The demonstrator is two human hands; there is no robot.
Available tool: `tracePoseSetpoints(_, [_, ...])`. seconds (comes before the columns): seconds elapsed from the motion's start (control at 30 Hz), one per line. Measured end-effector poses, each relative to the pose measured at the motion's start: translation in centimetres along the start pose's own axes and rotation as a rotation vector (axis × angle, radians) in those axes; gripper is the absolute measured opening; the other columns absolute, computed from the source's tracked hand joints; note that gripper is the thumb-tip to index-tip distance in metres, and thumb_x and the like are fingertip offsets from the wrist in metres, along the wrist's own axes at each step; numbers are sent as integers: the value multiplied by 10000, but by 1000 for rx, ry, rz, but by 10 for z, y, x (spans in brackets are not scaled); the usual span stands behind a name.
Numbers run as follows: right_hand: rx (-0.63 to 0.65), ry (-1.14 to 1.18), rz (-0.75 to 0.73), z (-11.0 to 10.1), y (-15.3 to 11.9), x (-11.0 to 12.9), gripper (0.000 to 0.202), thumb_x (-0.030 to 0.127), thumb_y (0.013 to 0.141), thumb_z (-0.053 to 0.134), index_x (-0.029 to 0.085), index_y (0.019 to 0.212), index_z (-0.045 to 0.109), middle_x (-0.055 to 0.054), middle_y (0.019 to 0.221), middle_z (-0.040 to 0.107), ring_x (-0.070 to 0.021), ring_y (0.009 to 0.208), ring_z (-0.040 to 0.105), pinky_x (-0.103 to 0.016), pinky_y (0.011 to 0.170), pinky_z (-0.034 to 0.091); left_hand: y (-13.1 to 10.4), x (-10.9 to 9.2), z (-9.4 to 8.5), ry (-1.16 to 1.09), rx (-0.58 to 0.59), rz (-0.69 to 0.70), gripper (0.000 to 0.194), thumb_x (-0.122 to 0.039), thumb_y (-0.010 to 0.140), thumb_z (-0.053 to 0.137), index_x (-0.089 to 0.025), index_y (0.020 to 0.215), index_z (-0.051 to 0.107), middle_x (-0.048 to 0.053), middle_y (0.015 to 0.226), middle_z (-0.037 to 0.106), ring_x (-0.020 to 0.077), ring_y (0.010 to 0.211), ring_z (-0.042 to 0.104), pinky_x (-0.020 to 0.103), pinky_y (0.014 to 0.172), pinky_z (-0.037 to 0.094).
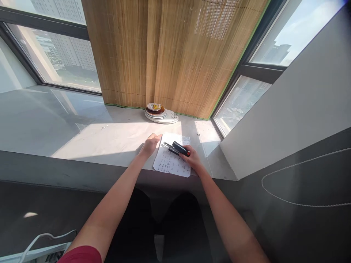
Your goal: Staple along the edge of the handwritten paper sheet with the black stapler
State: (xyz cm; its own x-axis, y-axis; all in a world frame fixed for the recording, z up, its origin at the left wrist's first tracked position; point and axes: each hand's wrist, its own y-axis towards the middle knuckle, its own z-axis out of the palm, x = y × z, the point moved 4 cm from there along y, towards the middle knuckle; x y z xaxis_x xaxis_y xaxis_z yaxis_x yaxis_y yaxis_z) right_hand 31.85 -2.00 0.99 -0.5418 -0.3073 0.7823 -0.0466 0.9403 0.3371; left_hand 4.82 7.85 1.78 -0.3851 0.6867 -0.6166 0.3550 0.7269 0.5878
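The written sheet (170, 163) lies on the windowsill (123, 136). The person's left hand (150, 145) touches the sheet's far left corner; whether its fingers pinch the paper cannot be told. The right hand (193, 158), at the sheet's right edge, grips a black stapler-like tool (180, 147) over it. Beyond the sheet sit stacked plates (155, 115).

Paper in Front, Plates Behind

I see the paper (170, 165) at the front edge of the windowsill (115, 137), left grip (150, 145) at its left side, right grip (192, 157) at its right, holding a stapler-like tool (180, 148) over it. Behind, slightly left, sits the plate stack (156, 116), before the hanging blind (164, 54).
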Motion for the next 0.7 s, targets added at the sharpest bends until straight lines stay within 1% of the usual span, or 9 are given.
tracePoseSetpoints(0.1, [-12, 2, -18, -1, 1, -1, 298, 438, 897, 737, 268, 1141, 729, -68, 1057, 674, -275, 961, 655, -404, 822, 528, 0, -6, -1, -47, 33, 46, 361, -356, 1085, 502, -218, 1213, 810, 80, 966, 688, 219, 880, 675, 371, 855, 582])
tracePoseSetpoints(0.17, [-14, 3, -25, -1, 1, 0, 289, 434, 910, 731, 268, 1146, 733, -67, 1053, 666, -269, 954, 652, -403, 823, 527, 0, -9, -2, -78, 46, 43, 311, -388, 1063, 578, -232, 1208, 804, 88, 1031, 732, 242, 958, 700, 406, 910, 592])
tracePoseSetpoints(0.27, [-5, 16, -34, -2, 0, 3, 278, 418, 914, 738, 267, 1147, 737, -65, 1064, 671, -267, 972, 652, -403, 838, 526, 1, -12, -3, -129, 61, 6, 297, -415, 1019, 683, -222, 1217, 790, 101, 1094, 787, 261, 980, 728, 434, 918, 606])
tracePoseSetpoints(0.4, [31, 38, -63, -2, -1, 10, 267, 398, 917, 750, 271, 1152, 748, -57, 1060, 671, -263, 980, 654, -399, 837, 520, 0, -21, -7, -176, 116, 2, 221, -389, 992, 727, -211, 1093, 812, 91, 1033, 804, 269, 992, 739, 453, 949, 601])
tracePoseSetpoints(0.5, [38, 34, -71, -2, -2, 13, 262, 370, 916, 755, 271, 1159, 758, -51, 1030, 667, -256, 952, 647, -400, 830, 515, 0, -29, -9, -213, 169, 4, 189, -366, 967, 757, -216, 1057, 828, 91, 1057, 804, 275, 1037, 726, 475, 991, 586])
tracePoseSetpoints(0.6, [28, 29, -74, -3, -2, 13, 271, 367, 910, 760, 271, 1163, 762, -55, 1029, 672, -255, 934, 641, -405, 822, 519, 1, -30, -7, -236, 239, -44, 204, -373, 948, 768, -215, 1056, 838, 101, 1088, 796, 282, 1078, 705, 464, 956, 602])
tracePoseSetpoints(0.7, [22, 32, -77, -3, -2, 12, 264, 387, 914, 761, 271, 1151, 763, -58, 1027, 676, -259, 937, 642, -415, 829, 525, 3, -24, -2, -214, 277, -115, 223, -377, 927, 769, -210, 1059, 836, 111, 1097, 781, 278, 1076, 685, 417, 871, 609])
